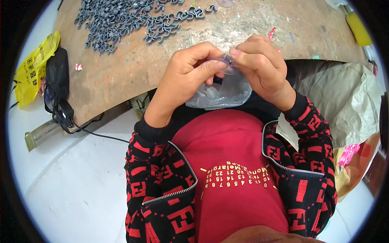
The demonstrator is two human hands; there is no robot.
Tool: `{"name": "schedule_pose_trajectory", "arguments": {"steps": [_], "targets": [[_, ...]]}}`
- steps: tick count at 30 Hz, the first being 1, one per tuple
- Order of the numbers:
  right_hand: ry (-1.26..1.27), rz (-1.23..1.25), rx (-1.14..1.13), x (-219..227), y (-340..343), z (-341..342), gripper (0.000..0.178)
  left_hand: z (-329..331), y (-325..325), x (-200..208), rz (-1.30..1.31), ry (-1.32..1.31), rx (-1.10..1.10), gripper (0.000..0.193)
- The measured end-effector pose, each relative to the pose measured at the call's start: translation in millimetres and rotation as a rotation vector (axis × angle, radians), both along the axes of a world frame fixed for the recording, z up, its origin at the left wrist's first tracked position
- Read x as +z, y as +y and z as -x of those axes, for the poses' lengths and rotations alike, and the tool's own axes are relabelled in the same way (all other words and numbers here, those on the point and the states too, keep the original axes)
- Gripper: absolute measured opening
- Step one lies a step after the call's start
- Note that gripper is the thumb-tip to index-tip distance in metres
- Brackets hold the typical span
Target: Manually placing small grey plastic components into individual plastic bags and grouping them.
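Above the near edge of the table, my left hand (190,67) pinches a small see-through plastic suction cup (229,69) between thumb and fingers. My right hand (263,65) meets it from the other side, its thumb and forefinger closed at the cup's dark nub. Whatever sits between those right fingertips is hidden. Just below both hands a clear plastic bag (227,97) lies over my lap, its contents hard to make out. A heap of dark grey plastic clips (121,22) covers the far left of the table, some strung out toward the middle.
The worn brown table (105,81) carries small coloured scraps and another clear round piece (225,3) at its far edge. On the left are a yellow bag (36,69), a black pouch (57,77) and a cable. A pale cloth sack (336,97) hangs at the right.
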State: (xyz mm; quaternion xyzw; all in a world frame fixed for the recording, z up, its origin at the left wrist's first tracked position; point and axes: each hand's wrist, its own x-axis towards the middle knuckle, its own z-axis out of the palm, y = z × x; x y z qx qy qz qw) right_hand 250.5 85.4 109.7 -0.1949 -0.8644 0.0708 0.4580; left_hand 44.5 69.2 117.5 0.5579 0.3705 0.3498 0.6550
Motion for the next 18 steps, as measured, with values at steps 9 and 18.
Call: {"name": "schedule_pose_trajectory", "arguments": {"steps": [9, 18], "targets": [[-0.071, 0.424, -0.187, -15, 12, 0, 0.026, 4, 35, -8, -1.097, 0.563, 0.107, 0.014], [-0.215, 0.294, -0.219, -40, 29, -1, 0.021, 1, 33, -26, -0.911, 0.477, 0.042, 0.027]]}}
